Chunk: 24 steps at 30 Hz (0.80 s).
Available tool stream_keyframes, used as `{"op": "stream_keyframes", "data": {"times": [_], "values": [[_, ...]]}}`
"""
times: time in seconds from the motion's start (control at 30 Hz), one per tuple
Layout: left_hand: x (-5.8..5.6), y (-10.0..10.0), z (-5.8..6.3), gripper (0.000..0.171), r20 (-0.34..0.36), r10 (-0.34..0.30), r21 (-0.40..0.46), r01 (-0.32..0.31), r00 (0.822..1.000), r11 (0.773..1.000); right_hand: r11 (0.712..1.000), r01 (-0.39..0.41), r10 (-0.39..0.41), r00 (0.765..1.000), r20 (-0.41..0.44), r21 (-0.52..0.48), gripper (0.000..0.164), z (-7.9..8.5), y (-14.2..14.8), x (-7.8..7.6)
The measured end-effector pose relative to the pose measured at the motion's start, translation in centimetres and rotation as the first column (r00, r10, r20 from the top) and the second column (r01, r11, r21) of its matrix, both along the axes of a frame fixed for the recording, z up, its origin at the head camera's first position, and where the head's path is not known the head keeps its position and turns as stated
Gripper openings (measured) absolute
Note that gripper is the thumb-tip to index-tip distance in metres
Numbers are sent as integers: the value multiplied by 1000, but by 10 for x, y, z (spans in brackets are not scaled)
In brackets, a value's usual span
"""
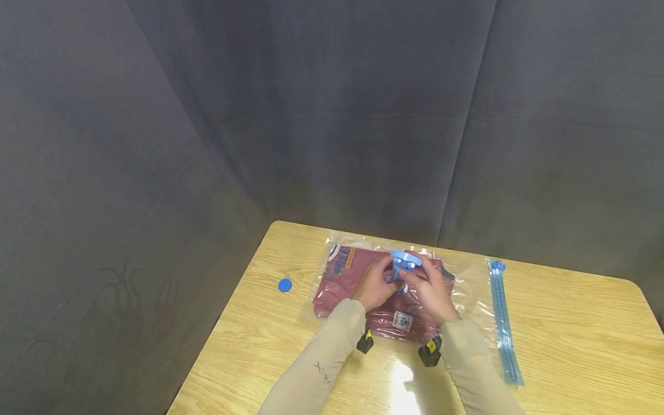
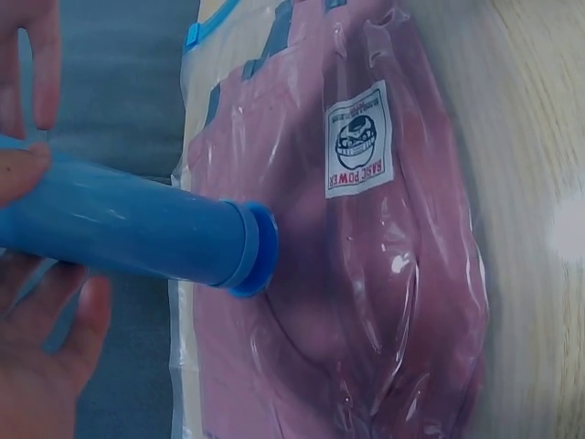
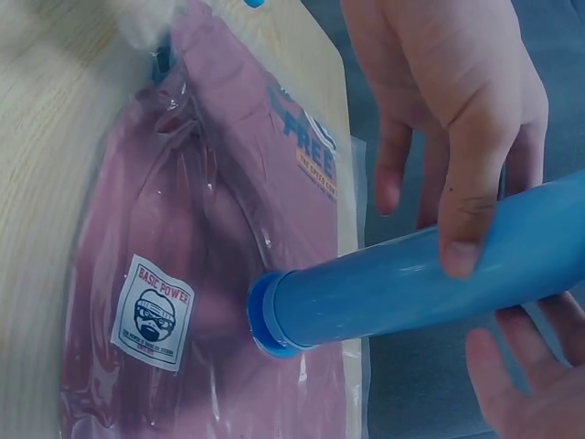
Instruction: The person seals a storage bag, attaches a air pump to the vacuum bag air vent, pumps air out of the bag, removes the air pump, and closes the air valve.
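Observation:
A blue hand pump [image 1: 406, 259] stands on a clear storage bag [image 1: 469, 282], its flared base pressed to the plastic. Inside the bag lies a folded maroon shirt [image 2: 292, 183] with a white label [image 2: 358, 139]. From the left side, my left hand [image 1: 374, 286] grips the pump, thumb along the barrel [image 3: 393, 283] in the right wrist view. My right hand [image 1: 430, 291] holds it from the other side, fingers close to the wide light-blue top. In the left wrist view the pump's upper end runs out of frame.
A round blue cap [image 1: 285, 285] lies on the wooden table [image 1: 249, 323] left of the bag. Along the bag's right end runs a blue zip strip [image 1: 503, 328] with a slider [image 1: 498, 266]. Dark curtains [image 1: 337, 127] hang behind and left of the table.

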<state>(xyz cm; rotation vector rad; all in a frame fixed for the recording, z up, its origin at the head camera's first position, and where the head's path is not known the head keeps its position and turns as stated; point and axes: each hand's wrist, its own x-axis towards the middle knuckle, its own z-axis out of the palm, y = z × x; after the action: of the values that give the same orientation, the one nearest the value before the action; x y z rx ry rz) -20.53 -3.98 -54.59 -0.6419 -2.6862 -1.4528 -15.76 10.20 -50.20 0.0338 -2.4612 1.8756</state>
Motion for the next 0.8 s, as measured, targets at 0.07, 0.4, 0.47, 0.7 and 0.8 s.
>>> {"op": "stream_keyframes", "data": {"times": [0.07, 0.4, 0.47, 0.7, 0.8], "values": [[0, 1, -1, 53, 15, 7, 9, -7, 1000, 1000, 1000, -1, 1, 1000, -21, 20, 52, 0, 0, 0], [1, 4, 2, 48, -73, 78, -75, -84, 994, 994, 984, 47, -29, 994, -106, 170, 56, -1, -4, -4], [2, 5, 2, 48, -105, 93, -91, -102, 990, 991, 977, 82, -57, 990, -127, 196, 56, -1, -5, -6], [3, 7, -1, 47, -172, 123, -92, -141, 977, 986, 953, 184, -141, 973, -183, 242, 51, 0, -12, -9], [4, 8, -2, 48, -171, 133, -97, -151, 976, 984, 948, 196, -144, 967, -210, 251, 48, 1, -12, -10]]}}
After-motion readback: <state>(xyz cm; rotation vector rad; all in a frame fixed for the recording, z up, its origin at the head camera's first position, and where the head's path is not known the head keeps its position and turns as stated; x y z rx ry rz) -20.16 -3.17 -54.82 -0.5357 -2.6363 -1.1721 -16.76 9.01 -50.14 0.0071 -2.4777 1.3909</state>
